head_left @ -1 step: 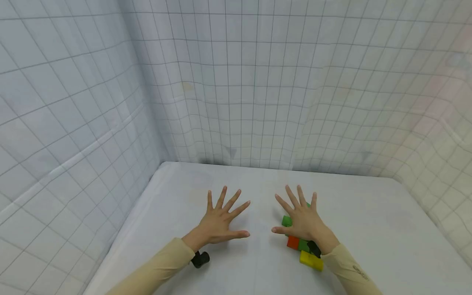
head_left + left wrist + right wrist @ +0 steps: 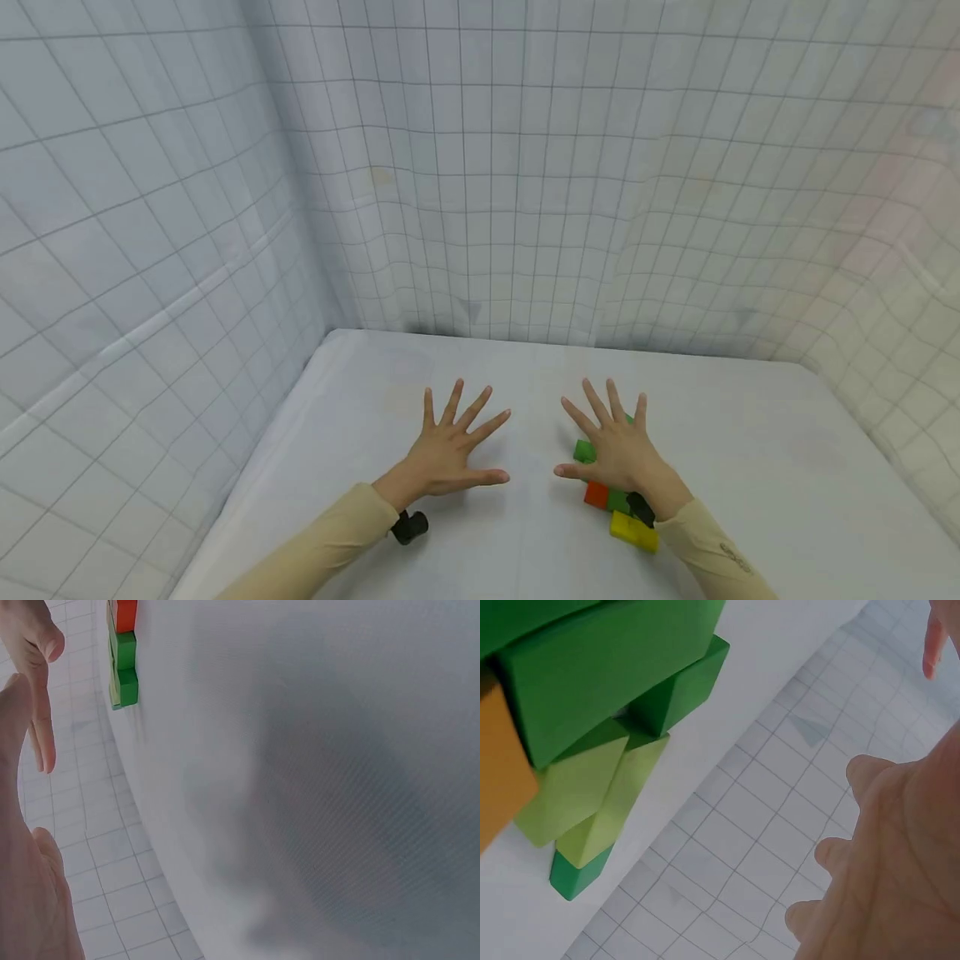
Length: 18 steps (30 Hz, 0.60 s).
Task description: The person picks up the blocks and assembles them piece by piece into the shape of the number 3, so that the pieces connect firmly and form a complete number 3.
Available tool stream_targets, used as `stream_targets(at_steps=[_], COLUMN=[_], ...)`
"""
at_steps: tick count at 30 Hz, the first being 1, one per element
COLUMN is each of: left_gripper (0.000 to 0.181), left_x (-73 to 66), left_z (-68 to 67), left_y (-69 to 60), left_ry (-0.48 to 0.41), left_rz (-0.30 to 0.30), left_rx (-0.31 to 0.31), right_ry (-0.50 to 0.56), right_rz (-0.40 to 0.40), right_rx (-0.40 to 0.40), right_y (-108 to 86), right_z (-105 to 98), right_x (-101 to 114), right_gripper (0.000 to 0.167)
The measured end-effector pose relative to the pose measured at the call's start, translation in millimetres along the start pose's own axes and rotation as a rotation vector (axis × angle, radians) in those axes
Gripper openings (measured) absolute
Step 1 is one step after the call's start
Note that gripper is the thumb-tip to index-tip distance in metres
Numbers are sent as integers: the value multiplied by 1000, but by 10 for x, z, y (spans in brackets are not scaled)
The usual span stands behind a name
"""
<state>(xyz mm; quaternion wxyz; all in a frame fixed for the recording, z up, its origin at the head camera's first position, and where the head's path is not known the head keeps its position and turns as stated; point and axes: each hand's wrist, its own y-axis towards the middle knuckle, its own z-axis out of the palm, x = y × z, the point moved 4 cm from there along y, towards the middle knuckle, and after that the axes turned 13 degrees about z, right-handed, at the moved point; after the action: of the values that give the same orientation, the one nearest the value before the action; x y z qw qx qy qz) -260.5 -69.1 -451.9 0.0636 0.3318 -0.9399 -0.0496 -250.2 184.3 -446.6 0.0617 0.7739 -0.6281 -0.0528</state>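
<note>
Coloured blocks [image 2: 617,502] lie beneath the spread-fingered right grip [image 2: 621,452].

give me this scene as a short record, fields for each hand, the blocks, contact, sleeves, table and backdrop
left hand: fingers spread, holding nothing
right hand: fingers spread, holding nothing, above the blocks
blocks: red block, yellow block, green blocks, light green blocks; exact count unclear, partly hidden by the right hand in the head view
contact: neither hand touches a block
sleeves: beige, on both arms
table: white
backdrop: pale cloth with a dark grid
</note>
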Motion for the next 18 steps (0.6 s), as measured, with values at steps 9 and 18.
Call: stream_targets(at_steps=[9, 18], left_gripper=[87, 83], left_x=[-2, 66], left_z=[106, 138], left_y=[93, 145], left_ry=[18, -104], left_rz=[27, 30], left_rx=[3, -86], right_ry=[7, 442], right_rz=[-9, 31], right_rx=[-5, 141], right_y=[-51, 63], right_z=[84, -6], right_x=[-12, -325], right_gripper=[101, 79])
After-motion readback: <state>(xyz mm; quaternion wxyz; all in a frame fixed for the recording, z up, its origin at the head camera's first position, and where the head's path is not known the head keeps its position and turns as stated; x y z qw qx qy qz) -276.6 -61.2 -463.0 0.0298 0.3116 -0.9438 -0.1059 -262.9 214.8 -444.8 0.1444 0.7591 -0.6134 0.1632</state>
